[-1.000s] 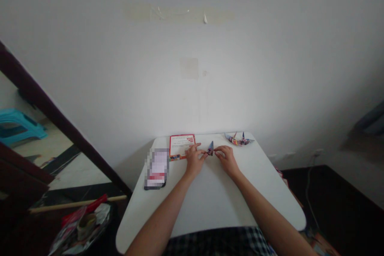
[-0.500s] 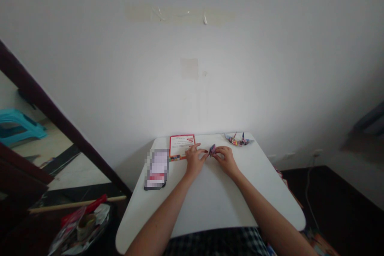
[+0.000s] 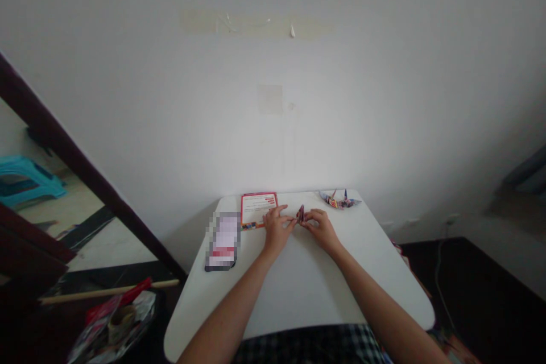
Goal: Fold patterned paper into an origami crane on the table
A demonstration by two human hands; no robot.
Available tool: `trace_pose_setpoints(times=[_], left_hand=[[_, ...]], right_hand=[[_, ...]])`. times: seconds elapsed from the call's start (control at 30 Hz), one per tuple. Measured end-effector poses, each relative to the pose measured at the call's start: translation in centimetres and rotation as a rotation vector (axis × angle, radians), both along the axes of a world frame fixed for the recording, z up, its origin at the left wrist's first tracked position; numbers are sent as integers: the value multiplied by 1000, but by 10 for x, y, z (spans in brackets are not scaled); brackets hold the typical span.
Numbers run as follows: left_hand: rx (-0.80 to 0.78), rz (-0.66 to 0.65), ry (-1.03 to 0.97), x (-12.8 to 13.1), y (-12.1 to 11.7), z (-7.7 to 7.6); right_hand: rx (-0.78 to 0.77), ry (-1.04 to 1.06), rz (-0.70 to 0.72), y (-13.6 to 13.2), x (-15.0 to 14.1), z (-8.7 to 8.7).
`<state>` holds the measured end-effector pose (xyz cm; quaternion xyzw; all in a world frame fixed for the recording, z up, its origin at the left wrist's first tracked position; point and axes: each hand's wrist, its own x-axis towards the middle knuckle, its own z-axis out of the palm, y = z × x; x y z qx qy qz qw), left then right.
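Note:
Between my hands, just above or on the white table [image 3: 298,284], is a small folded piece of patterned paper [image 3: 301,214], dark and pinkish. My left hand [image 3: 278,230] pinches its left side low down, with the other fingers spread over the corner of a red-bordered printed sheet [image 3: 258,208]. From the right, my right hand [image 3: 321,230] grips the paper between thumb and fingers. Two folded paper cranes [image 3: 340,201] in colourful printed paper stand behind my right hand, near the table's far edge.
A phone-like device [image 3: 223,240], its screen blurred, lies at the table's left. The wall [image 3: 362,96] rises directly behind the table. On the floor at left stands a bin [image 3: 123,324] with crumpled wrappers; a mirror [image 3: 115,239] leans beside it.
The folded paper has turned between my fingers and now looks narrower and more upright. Both hands stay almost in the same place, and the cranes and sheet have not moved.

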<state>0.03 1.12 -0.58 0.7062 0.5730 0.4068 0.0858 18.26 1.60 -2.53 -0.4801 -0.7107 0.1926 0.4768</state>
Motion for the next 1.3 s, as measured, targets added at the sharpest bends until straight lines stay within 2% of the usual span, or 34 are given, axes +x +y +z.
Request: trace_pose_setpoints(times=[0.13,0.33,0.67,0.87,1.03,1.3], left_hand=[[-12,-1,3,0,0,0],[-49,-31,30,0,-3,4],[-47,-21,47,1,-5,4],[-63,-29,37,1,-6,6],[-66,-38,27,1,-6,7],[-71,-3,32,3,-5,5]], right_hand=[[-51,33,-30,-2,0,-2],[-22,52,-67,-2,0,-3],[-29,47,-31,1,1,-2],[-21,125,-53,-2,-1,3],[-95,218,-23,-1,-1,4],[16,59,-17,-1,1,4]])
